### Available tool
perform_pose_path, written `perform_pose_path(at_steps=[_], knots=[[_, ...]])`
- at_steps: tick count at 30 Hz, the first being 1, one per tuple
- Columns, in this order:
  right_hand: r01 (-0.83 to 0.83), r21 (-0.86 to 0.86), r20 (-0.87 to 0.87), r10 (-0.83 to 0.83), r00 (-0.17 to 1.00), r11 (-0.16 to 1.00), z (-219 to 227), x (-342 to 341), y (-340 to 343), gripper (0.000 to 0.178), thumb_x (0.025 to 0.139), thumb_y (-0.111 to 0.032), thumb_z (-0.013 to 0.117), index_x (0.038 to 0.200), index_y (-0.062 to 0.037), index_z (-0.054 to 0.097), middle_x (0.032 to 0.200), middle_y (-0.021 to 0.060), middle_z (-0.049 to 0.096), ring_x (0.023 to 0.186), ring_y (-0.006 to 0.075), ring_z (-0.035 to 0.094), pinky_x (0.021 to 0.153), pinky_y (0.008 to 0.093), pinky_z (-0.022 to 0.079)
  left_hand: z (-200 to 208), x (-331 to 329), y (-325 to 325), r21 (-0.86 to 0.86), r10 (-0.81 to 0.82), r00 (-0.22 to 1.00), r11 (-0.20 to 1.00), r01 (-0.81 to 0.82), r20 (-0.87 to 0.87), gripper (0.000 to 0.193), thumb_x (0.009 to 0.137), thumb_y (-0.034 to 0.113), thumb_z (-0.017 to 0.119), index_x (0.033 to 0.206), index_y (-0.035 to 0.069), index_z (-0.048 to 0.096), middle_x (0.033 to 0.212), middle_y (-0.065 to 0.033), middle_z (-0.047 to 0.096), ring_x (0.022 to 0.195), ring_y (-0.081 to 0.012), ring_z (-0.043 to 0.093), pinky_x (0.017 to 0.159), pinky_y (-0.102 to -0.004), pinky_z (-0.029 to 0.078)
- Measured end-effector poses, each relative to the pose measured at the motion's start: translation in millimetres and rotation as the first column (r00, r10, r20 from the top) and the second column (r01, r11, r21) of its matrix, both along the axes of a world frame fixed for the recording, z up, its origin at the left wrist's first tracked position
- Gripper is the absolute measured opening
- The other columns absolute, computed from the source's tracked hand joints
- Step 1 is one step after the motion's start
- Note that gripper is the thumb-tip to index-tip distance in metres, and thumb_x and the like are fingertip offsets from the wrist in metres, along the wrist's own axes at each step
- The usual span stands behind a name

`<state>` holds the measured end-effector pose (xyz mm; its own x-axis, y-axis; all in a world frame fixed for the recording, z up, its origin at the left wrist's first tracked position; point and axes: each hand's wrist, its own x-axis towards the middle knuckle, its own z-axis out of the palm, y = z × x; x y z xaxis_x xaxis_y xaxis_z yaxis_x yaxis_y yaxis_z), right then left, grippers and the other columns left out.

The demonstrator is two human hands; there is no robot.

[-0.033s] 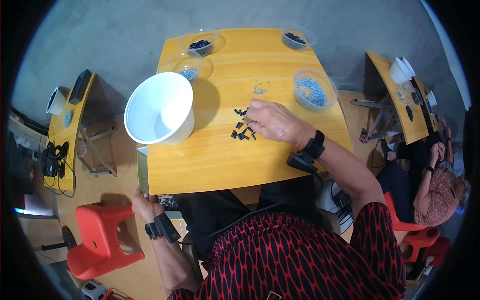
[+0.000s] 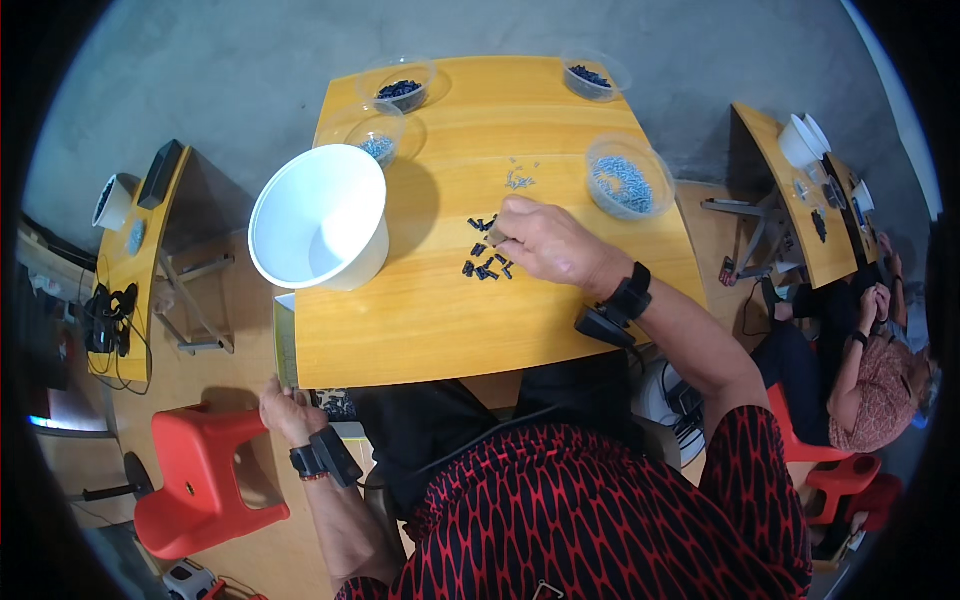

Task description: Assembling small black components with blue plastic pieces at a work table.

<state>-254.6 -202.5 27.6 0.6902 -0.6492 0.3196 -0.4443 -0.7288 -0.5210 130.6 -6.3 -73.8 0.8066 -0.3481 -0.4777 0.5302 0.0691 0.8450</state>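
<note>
Okay, right hand (image 2: 548, 242) is over the middle of the yellow wooden table (image 2: 420, 335), back of hand up, fingers bunched into a narrow pinch right beside the small black parts (image 2: 484, 269). Can't tell if anything sits between thumb and fingers; the fingertips are partly hidden. Black parts lie in a loose scatter on the tabletop, just left of the hand and nearer the person. Just beyond them, a thin scatter of small silver screws (image 2: 520, 182), also loose on the wood.

Left hand (image 2: 288, 413) is low, off the table, just beside its near left corner; fingers loosely curled, can't tell whether it grips anything. Both wrists carry black strapped devices.

1 white bucket (image 2: 315, 215) stands at the table's left edge, mouth tilted toward the camera. 4 clear bowls around: far left bowl (image 2: 428, 80) and far right bowl (image 2: 618, 76) hold black pieces; near left bowl (image 2: 348, 125), behind the bucket, and near right bowl (image 2: 655, 160) hold silver screws.

Red plastic stool (image 2: 190, 470) on the floor at left, near the left hand. Off right, another person (image 2: 870, 390) sits by a side table (image 2: 790, 215), hands together.
</note>
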Motion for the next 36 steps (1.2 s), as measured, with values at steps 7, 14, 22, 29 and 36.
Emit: perform_pose_path(at_steps=[7, 14, 22, 29, 36], knots=[[0.062, 0.409, 0.283, -0.191, 0.94, 0.911, 15, -13, 31, 0.009, 0.087, -0.001, 0.064, 0.095, 0.0022, 0.062, 0.091, 0.0147, 0.063, 0.085, 0.0282, 0.062, 0.075, 0.0354, 0.051, 72, -70, -22, -0.17, 0.206, 0.668, 0.978, -0.119, 0.715, 0.033, 0.094, 0.007, 0.061, 0.124, -0.002, 0.051, 0.102, -0.0056, 0.059, 0.097, -0.015, 0.056, 0.088, -0.027, 0.045], [0.002, 0.232, 0.279, -0.068, 0.958, 0.973, 8, -18, 79, 0.004, 0.087, -0.001, 0.064, 0.088, 0.0027, 0.063, 0.087, 0.0134, 0.065, 0.079, 0.0277, 0.064, 0.074, 0.0349, 0.052, 95, -172, -27, 0.052, -0.617, 0.375, 0.561, 0.826, 0.692, 0.009, 0.095, 0.002, 0.063, 0.105, 0.001, 0.064, 0.093, -0.0002, 0.062, 0.081, -0.0071, 0.056, 0.074, -0.0217, 0.047], [0.012, 0.353, 0.371, -0.152, 0.916, 0.935, 10, -3, 100, 0.011, 0.084, 0.001, 0.066, 0.084, 0.0028, 0.055, 0.089, 0.0169, 0.066, 0.084, 0.0322, 0.067, 0.072, 0.0396, 0.053, 71, -214, -44, -0.105, -0.806, 0.361, 0.355, 0.929, 0.469, 0.014, 0.094, 0.004, 0.067, 0.105, -0.001, 0.06, 0.094, -0.0057, 0.068, 0.08, -0.0093, 0.064, 0.071, -0.0233, 0.052], [-0.09, 0.292, 0.27, 0.007, 0.963, 0.952, 5, 7, 61, 0.014, 0.088, 0.004, 0.061, 0.101, 0.0024, 0.061, 0.102, 0.0161, 0.067, 0.094, 0.029, 0.067, 0.081, 0.0375, 0.054, 63, -206, -50, -0.127, -0.635, 0.533, 0.57, 0.812, 0.559, 0.018, 0.098, 0.006, 0.063, 0.114, -0.001, 0.061, 0.093, -0.002, 0.062, 0.076, -0.0071, 0.057, 0.072, -0.0215, 0.05], [-0.085, -0.107, -0.076, 0.077, 0.994, 0.991, -7, 37, 17, 0.014, 0.076, 0.006, 0.055, 0.09, 0.0042, 0.057, 0.097, 0.017, 0.056, 0.099, 0.0367, 0.054, 0.087, 0.0439, 0.045, 64, -195, -51, 0.008, -0.632, 0.447, 0.583, 0.812, 0.633, 0.017, 0.102, 0.011, 0.056, 0.113, -0.001, 0.061, 0.093, 0.0, 0.058, 0.074, -0.0054, 0.051, 0.068, -0.0203, 0.045]])
